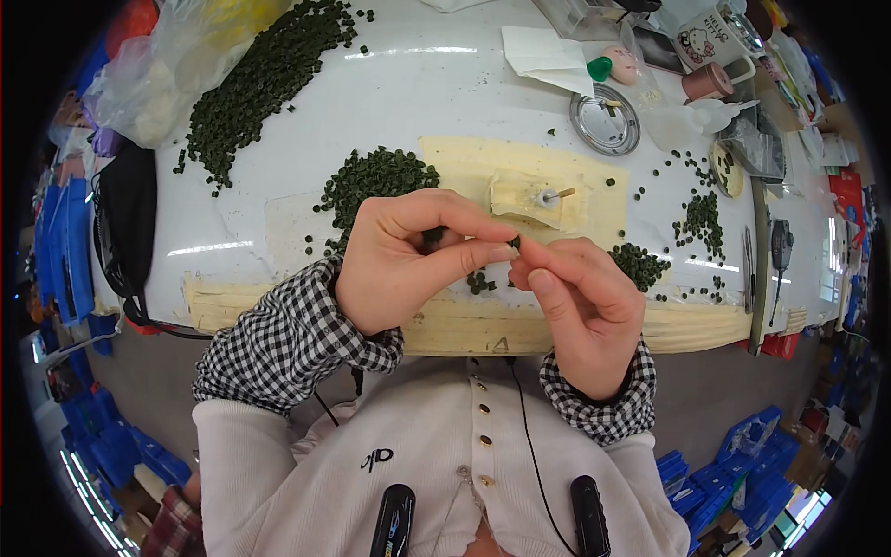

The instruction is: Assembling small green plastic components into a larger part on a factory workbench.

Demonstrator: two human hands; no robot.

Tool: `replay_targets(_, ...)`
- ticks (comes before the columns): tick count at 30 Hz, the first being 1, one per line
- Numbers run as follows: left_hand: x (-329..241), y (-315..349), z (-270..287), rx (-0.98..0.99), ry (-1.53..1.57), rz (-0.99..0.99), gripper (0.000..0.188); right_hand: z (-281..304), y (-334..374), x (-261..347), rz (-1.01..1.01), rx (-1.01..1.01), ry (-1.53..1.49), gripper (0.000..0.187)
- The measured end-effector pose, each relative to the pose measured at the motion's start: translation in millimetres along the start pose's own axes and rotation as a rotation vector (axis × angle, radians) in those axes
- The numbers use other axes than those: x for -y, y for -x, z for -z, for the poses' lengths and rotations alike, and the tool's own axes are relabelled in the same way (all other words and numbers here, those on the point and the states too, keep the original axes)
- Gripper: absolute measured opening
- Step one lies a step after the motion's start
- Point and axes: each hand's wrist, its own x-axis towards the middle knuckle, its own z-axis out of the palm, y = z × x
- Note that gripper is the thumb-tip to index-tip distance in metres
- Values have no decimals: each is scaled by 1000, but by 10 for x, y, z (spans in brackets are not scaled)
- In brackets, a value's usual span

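Observation:
Between the fingertips of my left hand [408, 255] is a small dark green piece [514, 242], pinched by thumb and forefinger. My right hand [589, 302] meets it from the other side, its fingers curled and pressed together; whatever they grip is too small or hidden to make out. Beyond my left hand lies a heap of similar dark green pieces [376, 181], partly covered by the hand. A smaller pile [639, 266] sits beside my right hand. Past both hands, a small white holder with a thin metal pin [555, 196] stands on cream tape.
A large dark green pile [264, 88] spreads at the far left, near clear plastic bags [153, 88]. Scattered pieces [701, 223] lie at the right. A round metal lid [605, 121], white paper [546, 58], a mug [715, 42] and tweezers [748, 269] are also there.

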Motion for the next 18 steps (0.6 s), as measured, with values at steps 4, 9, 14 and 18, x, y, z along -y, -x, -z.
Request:
replay_targets(4, -25, -2, -2, 0, 1, -3, 18, -28, 7, 11, 8, -26, -39, 23)
replay_targets(9, -38, 2, -2, -9, 20, 6, 16, -19, 10, 7, 26, -8, -29, 24)
replay_targets(14, -26, 15, -10, -29, 100, 72, 15, -21, -4, 29, 72, 16, 37, 26)
replay_targets(18, -26, 0, -2, -29, 14, 15, 14, -16, -7, 14, 119, 22, 76, 27)
